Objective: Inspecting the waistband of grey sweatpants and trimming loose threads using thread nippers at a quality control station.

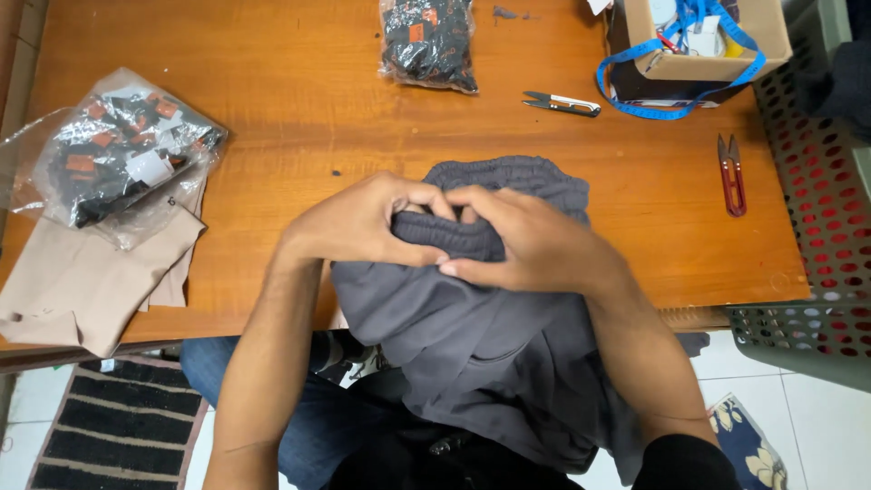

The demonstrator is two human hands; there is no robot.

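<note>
Wooden table (272,82): left hand (363,222), right hand (526,240) both clenched on grey garment (454,318) waistband; red snips (731,174) right of garment.

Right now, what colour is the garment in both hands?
Dark grey garment, plain, seen best in the head view.

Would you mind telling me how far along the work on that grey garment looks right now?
Done: nothing visibly finished. In hand: the left hand and right hand both grip the gathered waistband of the grey garment, which drapes off the wooden table onto the lap. Left: both thread snips and the bags of tags lie untouched.
</note>
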